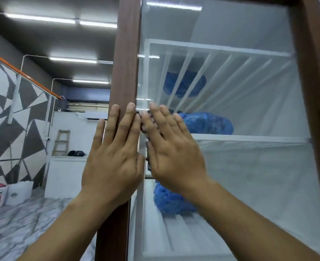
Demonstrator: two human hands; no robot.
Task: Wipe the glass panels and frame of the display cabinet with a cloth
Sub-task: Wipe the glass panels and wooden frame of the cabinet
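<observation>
— How many hands does the person have up?
— Two: a left hand (114,159) and a right hand (174,157).
— And blue bundles behind the glass panel (249,95)?
— Three: an upper bundle (195,81), a middle bundle (206,123) and a lower bundle (170,200).
— Brown frame posts?
— Two, a left post (125,63) and a right post (313,72).
— Shelves inside?
— Three white shelves (249,138) can be counted.
— Anything else?
— One wooden ladder (61,142), and four lit ceiling tubes (72,60).
</observation>
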